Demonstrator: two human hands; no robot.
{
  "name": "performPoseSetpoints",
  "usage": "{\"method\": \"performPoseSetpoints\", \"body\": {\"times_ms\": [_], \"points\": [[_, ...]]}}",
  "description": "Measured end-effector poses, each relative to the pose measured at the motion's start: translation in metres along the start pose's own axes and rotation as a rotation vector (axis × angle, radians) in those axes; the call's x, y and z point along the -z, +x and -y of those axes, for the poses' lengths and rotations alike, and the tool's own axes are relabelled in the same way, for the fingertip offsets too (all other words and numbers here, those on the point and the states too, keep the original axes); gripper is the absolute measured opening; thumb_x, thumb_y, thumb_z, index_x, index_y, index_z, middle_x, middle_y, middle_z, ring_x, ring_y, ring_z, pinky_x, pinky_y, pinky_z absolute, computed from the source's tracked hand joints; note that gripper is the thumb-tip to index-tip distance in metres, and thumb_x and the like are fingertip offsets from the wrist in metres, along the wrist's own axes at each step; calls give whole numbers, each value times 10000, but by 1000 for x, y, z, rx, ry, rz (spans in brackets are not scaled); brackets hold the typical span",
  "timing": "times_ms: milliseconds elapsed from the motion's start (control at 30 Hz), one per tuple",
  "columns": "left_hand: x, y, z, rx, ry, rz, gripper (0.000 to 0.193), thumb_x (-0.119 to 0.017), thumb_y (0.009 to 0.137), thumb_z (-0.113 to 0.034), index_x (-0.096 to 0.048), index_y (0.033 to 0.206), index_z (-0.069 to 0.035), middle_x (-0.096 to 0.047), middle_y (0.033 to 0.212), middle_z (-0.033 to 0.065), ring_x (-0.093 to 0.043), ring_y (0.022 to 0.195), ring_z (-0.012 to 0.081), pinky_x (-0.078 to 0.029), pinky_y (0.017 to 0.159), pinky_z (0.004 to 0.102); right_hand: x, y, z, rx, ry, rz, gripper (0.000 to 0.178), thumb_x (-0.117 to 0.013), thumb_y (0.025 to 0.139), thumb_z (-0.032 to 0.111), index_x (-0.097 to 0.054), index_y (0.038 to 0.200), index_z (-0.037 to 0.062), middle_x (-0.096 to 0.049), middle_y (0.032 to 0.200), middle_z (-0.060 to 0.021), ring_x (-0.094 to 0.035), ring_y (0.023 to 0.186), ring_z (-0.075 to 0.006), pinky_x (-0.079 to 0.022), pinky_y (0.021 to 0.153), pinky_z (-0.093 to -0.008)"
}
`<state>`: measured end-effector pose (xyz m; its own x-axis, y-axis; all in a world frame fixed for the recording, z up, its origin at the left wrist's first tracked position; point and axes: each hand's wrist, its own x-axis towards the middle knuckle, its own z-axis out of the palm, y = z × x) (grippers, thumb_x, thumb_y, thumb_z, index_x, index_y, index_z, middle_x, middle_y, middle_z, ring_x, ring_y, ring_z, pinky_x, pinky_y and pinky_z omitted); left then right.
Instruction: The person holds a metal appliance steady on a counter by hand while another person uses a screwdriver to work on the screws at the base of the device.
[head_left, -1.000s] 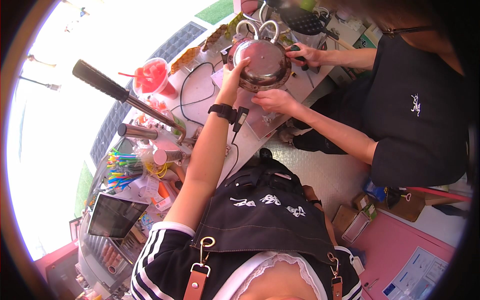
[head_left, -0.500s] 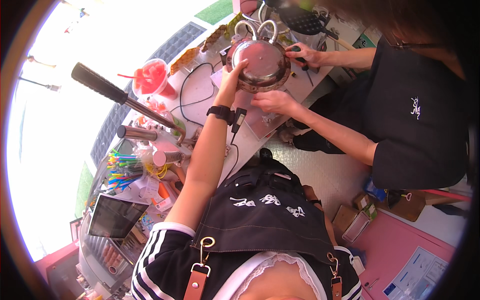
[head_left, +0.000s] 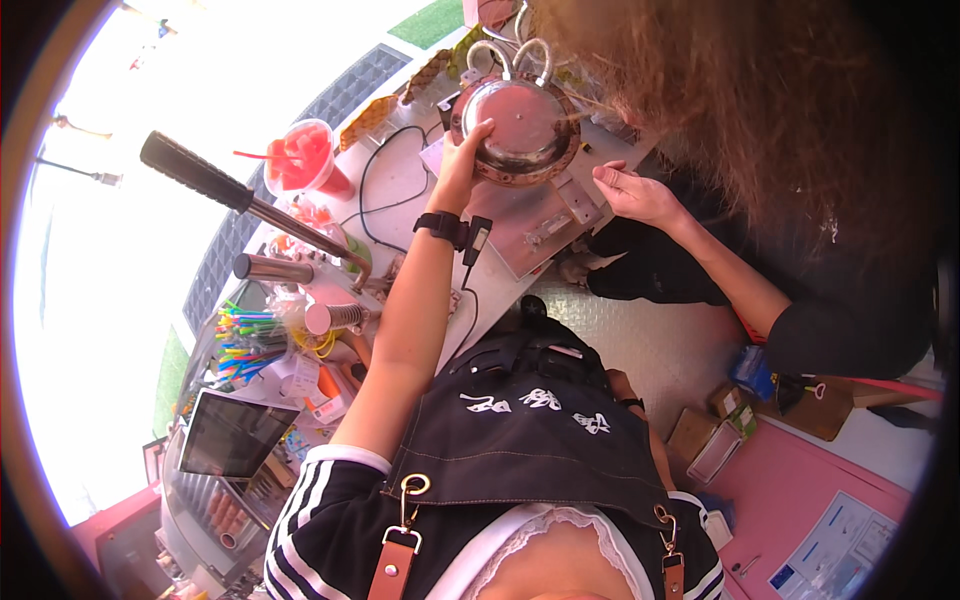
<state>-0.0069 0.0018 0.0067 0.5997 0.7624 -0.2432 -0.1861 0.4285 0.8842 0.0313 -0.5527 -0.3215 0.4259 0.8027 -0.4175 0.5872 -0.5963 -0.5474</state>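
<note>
My left hand [head_left: 467, 165] grips the near left edge of a round, shiny metal housing [head_left: 520, 115], its thumb lying over the domed face. Two braided metal-sheathed cables [head_left: 540, 60] loop out of the housing's far side. A black band with a small device [head_left: 478, 240] and a thin cable is strapped round my left wrist. My right hand cannot be seen; only part of that arm [head_left: 655, 445] shows beside my black apron. To the right of the housing, a co-worker's hand [head_left: 640, 197] is held apart from it, while the co-worker's hair covers the area behind.
A cup of red chunks with a straw [head_left: 305, 160] stands left on the counter, beside a black cable [head_left: 370, 190]. A lever with a black grip [head_left: 195, 170] juts over the left side. Colourful straws [head_left: 245, 340] and a dark screen [head_left: 235, 435] are nearer.
The co-worker's near hand has drawn away from the housing to the right. Their head has leaned in, hiding their other hand and the screwdriver. My left hand stays put.
</note>
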Motion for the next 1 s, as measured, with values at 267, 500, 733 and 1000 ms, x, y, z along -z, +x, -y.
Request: {"method": "performPoseSetpoints", "body": {"times_ms": [267, 500, 733, 1000], "points": [[-1, -2, -1, 12, 24, -21, 494, -772, 805, -350, -543, 1138, -67, -616, 885, 29, -641, 648, 121, -546, 521, 253, 10, 0, 18, -157, 147, 38, 288, -613, 851, 295, -753, 876, 45, -737, 878, -167, -715, 809, -300, -554, 725, -392], [0, -3, -5, -5, -2, 61, 505, -770, 812, -332, -505, 1156, -74, -605, 876, 28, -642, 626, 119, -549, 514, 251, 14, 1, 24, -238, 155, 96, 303, -583, 863, 283, -751, 889, 33, -737, 868, -172, -717, 784, -292, -551, 714, -388], [3, 0, 0, 0, -13, 16, 492, -771, 812, -335, -504, 1132, -74, -600, 872, 29, -637, 629, 120, -548, 518, 255, 8, 0, 18, -191, 132, 55, 297, -572, 855, 282, -746, 866, 42, -732, 860, -170, -712, 789, -303, -551, 723, -398], [7, 5, 3, 24, 7, 6, 608, -790, 785, -379, -462, 1202, -81, -597, 951, 42, -639, 703, 134, -553, 569, 279, 5, 4, 13, -162, 71, 79, 286, -575, 850, 284, -743, 846, 53, -726, 840, -171, -709, 775, -305, -549, 710, -395]]}}
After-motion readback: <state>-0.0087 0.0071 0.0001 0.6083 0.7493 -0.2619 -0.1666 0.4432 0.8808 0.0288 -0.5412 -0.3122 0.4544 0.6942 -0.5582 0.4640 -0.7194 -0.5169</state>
